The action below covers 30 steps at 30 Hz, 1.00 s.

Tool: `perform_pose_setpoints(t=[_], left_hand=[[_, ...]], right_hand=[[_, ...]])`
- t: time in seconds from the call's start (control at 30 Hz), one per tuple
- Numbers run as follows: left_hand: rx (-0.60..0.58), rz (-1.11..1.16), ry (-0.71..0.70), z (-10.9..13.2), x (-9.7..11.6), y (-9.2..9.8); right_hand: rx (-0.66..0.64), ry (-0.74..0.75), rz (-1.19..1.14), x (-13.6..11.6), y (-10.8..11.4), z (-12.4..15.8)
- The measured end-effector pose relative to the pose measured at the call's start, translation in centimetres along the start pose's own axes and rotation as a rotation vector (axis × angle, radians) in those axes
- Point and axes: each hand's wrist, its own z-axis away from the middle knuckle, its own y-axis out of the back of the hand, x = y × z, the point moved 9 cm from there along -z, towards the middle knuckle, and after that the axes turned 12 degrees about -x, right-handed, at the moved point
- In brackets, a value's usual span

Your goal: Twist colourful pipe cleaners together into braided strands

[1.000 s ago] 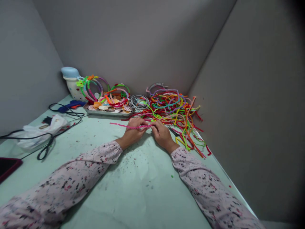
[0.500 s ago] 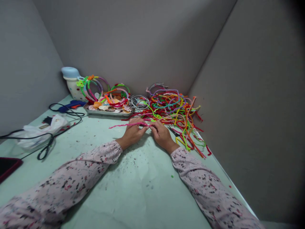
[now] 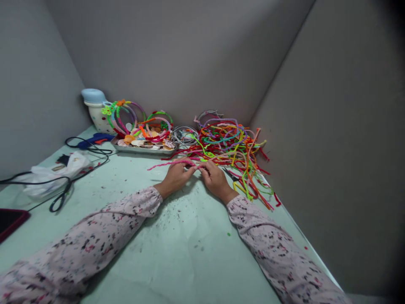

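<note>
My left hand (image 3: 175, 177) and my right hand (image 3: 216, 179) rest close together on the pale green table (image 3: 177, 249), both pinching a pink pipe cleaner (image 3: 167, 163). Its free end sticks out to the left, above the left knuckles. Both hands have their fingers closed around it where they meet. Just beyond the hands lies a tangled heap of coloured pipe cleaners (image 3: 230, 145). Both arms wear floral sleeves.
A metal tray (image 3: 144, 148) of shells and hoops stands at the back, beside a white jar with blue lid (image 3: 95, 110). A blue glue gun (image 3: 93, 139), black cables (image 3: 63, 185), a plastic bag (image 3: 52, 173) lie left. Small pliers (image 3: 232, 176) lie right. Grey walls enclose the corner.
The pink pipe cleaner's free left end has risen and swung back, from lying below the knuckles to sitting above them. The hands stayed in place, fingers working at the meeting point.
</note>
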Motion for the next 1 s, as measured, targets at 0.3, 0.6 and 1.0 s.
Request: perform_pose_setpoints(t=[0.3,0.6,1.0], left_hand=[[-0.036,-0.025,0.036,-0.1,0.0,-0.1],[-0.044,0.011,0.075,-0.3,-0.5,-0.2],[-0.062,0.004,0.133,-0.4,-1.2,-0.5]], right_hand=[[-0.016,0.015,-0.003,-0.2,-0.1,0.1],[-0.02,0.033,-0.001,-0.5,-0.2,0.0],[-0.039,0.028,-0.027,-0.2,-0.4,0.0]])
